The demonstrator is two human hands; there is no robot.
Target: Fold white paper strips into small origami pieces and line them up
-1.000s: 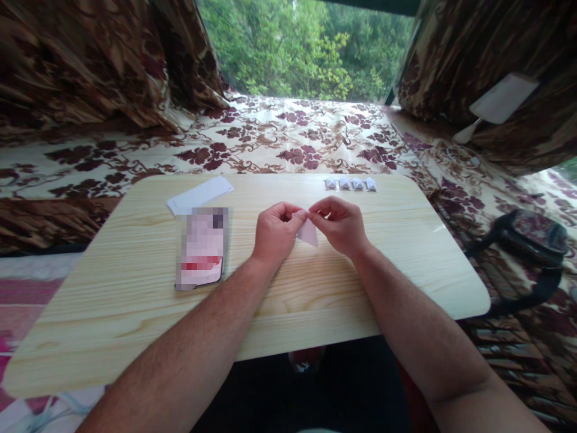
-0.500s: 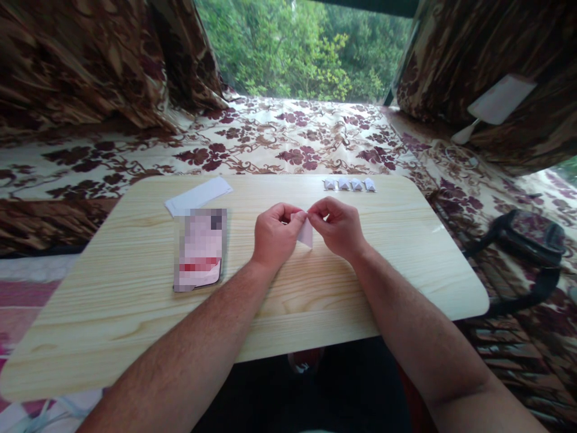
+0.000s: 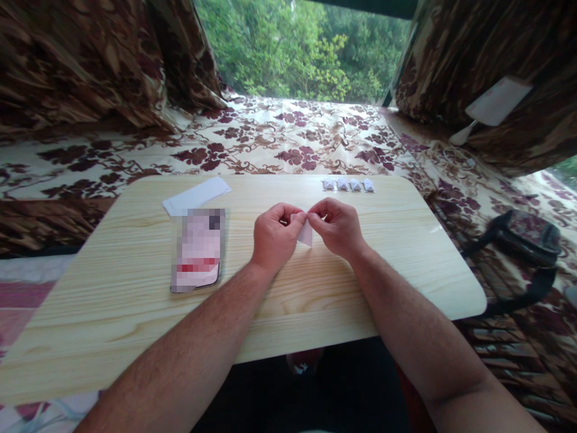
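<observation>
Pinching a small piece of paper between them, the left hand and the right hand meet over the middle of the table. Both hands are curled narrow, thumb and forefinger of each closed on the top edge of the paper, with the fingertips of the two hands touching or almost touching. The paper is white and folded, and it hangs down from the fingertips as a small flap, just above the tabletop; whether its lower tip touches the wood cannot be told. Both bare forearms reach in from the near edge of the table.

To the left of the left hand, well apart from it, lies a flat phone-like thing, its face blurred. Just beyond it, touching or nearly touching its far edge, lies a white paper strip, set at a slant. Near the far right edge of the table stands a row of four small folded paper pieces, side by side, beyond the right hand.

The table is light wood with rounded corners. Around it spreads a flowered cloth in cream and dark red, and matching curtains hang at both sides of a window full of green trees. A black thing lies on the cloth to the right of the table.
</observation>
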